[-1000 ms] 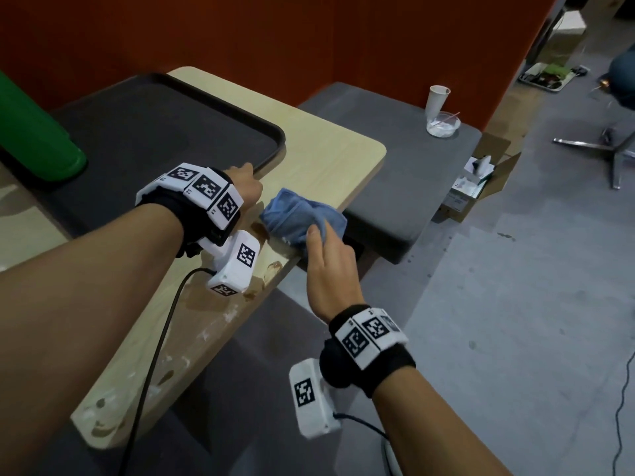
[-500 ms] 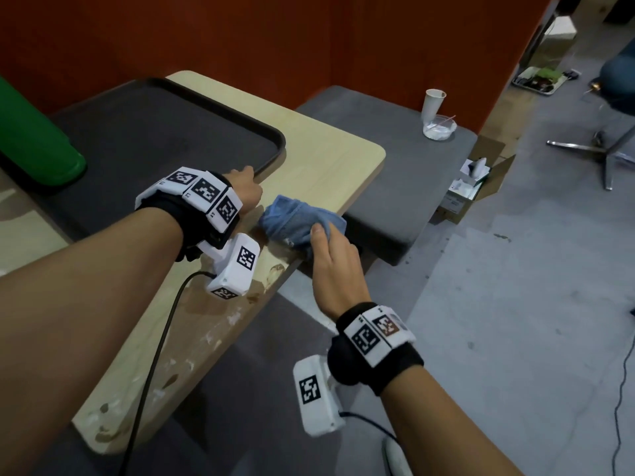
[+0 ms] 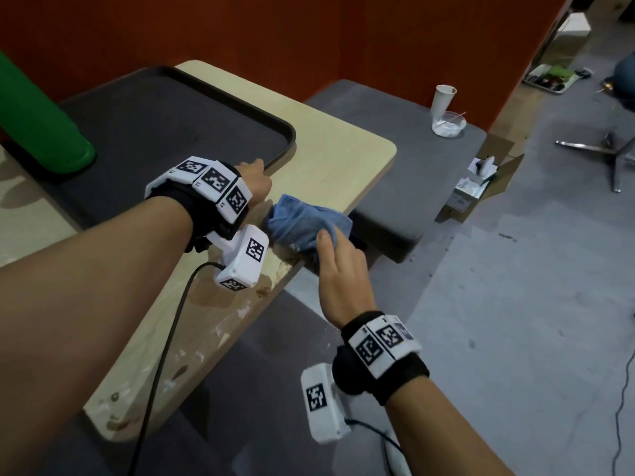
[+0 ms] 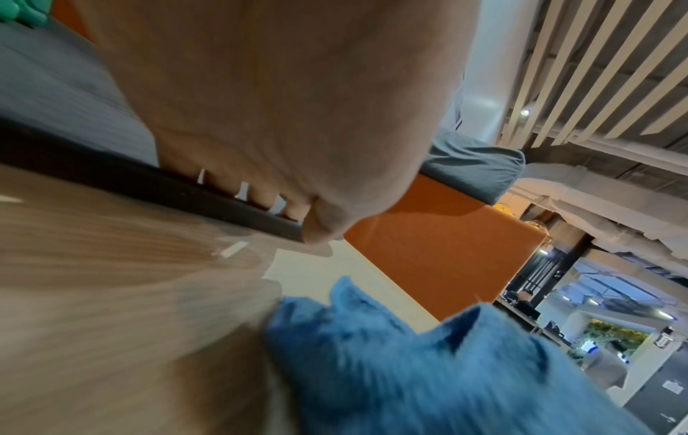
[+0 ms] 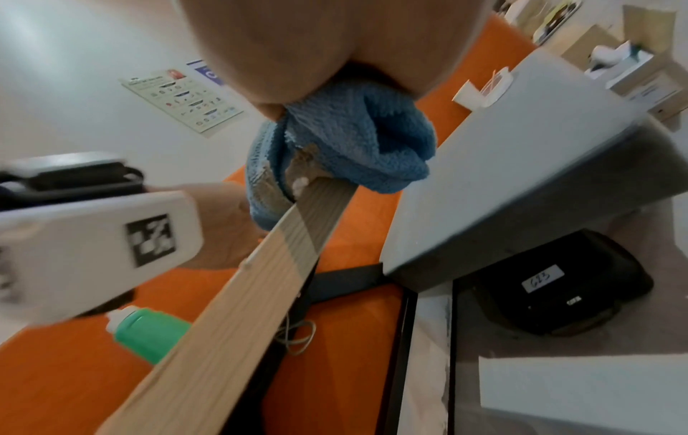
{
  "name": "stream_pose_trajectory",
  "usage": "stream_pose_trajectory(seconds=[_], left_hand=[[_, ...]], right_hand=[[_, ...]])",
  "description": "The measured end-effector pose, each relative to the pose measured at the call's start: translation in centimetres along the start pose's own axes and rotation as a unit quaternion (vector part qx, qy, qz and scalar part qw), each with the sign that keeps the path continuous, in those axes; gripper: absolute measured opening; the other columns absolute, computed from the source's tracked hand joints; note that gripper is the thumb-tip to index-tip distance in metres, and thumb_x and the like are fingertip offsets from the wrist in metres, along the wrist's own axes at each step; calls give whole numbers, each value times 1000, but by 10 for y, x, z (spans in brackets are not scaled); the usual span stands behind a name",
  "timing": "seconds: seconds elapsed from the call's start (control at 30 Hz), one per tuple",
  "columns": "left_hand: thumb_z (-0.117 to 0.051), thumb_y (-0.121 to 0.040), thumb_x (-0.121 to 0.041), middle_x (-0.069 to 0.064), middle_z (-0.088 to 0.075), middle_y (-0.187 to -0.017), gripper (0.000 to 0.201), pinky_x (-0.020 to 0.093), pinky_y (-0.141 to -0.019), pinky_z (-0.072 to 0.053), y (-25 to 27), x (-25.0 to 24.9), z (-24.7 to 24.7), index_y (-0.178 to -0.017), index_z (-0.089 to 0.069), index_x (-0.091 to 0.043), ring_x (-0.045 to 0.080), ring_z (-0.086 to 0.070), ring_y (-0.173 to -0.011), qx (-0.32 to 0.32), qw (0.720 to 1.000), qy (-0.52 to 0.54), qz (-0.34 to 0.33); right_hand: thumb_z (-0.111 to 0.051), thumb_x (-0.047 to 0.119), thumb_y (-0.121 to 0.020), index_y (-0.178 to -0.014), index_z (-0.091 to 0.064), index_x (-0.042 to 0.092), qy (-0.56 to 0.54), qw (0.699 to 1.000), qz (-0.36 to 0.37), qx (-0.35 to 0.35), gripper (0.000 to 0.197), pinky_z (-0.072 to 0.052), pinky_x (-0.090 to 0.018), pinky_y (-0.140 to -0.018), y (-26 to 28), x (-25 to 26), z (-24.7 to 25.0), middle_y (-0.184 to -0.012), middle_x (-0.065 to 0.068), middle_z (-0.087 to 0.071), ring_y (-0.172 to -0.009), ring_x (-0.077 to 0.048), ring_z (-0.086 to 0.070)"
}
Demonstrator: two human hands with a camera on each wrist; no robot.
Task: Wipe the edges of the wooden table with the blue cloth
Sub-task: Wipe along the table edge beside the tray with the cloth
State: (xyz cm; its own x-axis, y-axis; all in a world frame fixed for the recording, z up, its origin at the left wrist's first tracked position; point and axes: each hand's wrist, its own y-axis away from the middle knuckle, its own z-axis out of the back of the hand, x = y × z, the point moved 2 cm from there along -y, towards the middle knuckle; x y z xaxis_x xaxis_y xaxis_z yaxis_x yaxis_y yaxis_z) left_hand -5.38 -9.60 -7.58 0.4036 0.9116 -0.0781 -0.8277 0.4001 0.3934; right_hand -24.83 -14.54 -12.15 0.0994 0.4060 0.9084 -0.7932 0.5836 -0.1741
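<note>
At frame centre, the right hand (image 3: 338,269) is gripping the blue cloth (image 3: 302,225) against the wooden table (image 3: 343,159) edge. The left hand (image 3: 256,182) is pinching the black tray (image 3: 288,132) rim.

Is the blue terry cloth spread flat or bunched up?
Bunched up. The blue terry cloth sits in a crumpled wad folded over the edge of the light wooden table, gripped by the right hand.

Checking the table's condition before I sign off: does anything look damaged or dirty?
Yes. The wooden table has its near edge chipped and blotched with pale and brown marks, running from the blue cloth toward the near corner.
</note>
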Motion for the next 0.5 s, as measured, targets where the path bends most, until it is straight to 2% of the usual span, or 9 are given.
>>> stream_pose_trajectory(seconds=[0.1,0.13,0.2,0.27,0.33,0.4,0.5], left_hand=[[-34,-97,-11,24,-32,-151,50,43,-110,-30,-4,3,-3,-146,-27,0,37,-36,-137,-5,1000,-10,-9],[-34,-97,-11,25,-35,-148,46,43,-109,-31,-4,3,-3,-142,-32,1,38,-39,-134,-7,1000,-12,-11],[-35,-95,-12,25,-41,-142,42,43,-101,-36,-6,4,-3,-136,-36,0,40,-45,-127,-11,1000,-7,-5],[-34,-95,-12,25,-41,-144,43,44,-101,-35,-6,2,-2,-137,-35,-2,41,-44,-128,-15,1000,-5,-4],[-33,-95,-13,26,-39,-146,44,44,-104,-34,-6,0,-2,-138,-33,-3,41,-43,-129,-24,1000,-8,-2],[-32,-97,-12,25,-35,-148,48,43,-103,-34,-6,0,-4,-143,-29,-2,40,-41,-131,-23,1000,-4,4],[-32,-97,-11,24,-32,-151,51,43,-106,-33,-6,0,-6,-147,-26,-2,39,-38,-135,-21,1000,-4,1]], right_hand=[[-31,25,-103,-82,-52,6,29,999,-24,-7,35,-30,-36,-61,-25,-5,9,-71,-15,-53,-63,-21,-47],[-30,26,-103,-80,-49,12,44,998,-34,-6,33,-27,-33,-62,-34,-6,12,-71,-10,-51,-64,-19,-45],[-30,25,-103,-71,-40,22,45,998,-42,-27,34,-24,-26,-61,-45,-8,16,-67,4,-45,-60,-8,-42],[-32,23,-103,-65,-38,25,17,998,-46,-46,39,-26,-24,-56,-40,-5,15,-61,8,-43,-57,-3,-46],[-32,21,-103,-67,-40,25,12,999,-36,-30,37,-26,-25,-58,-25,-2,7,-63,8,-43,-59,-6,-44],[-32,20,-102,-65,-35,31,11,999,-31,-24,39,-24,-26,-58,-15,-3,1,-60,9,-38,-56,-7,-42],[-34,23,-102,-62,-34,27,10,998,-47,-49,40,-23,-26,-55,-26,-8,4,-55,8,-37,-52,-9,-40]])
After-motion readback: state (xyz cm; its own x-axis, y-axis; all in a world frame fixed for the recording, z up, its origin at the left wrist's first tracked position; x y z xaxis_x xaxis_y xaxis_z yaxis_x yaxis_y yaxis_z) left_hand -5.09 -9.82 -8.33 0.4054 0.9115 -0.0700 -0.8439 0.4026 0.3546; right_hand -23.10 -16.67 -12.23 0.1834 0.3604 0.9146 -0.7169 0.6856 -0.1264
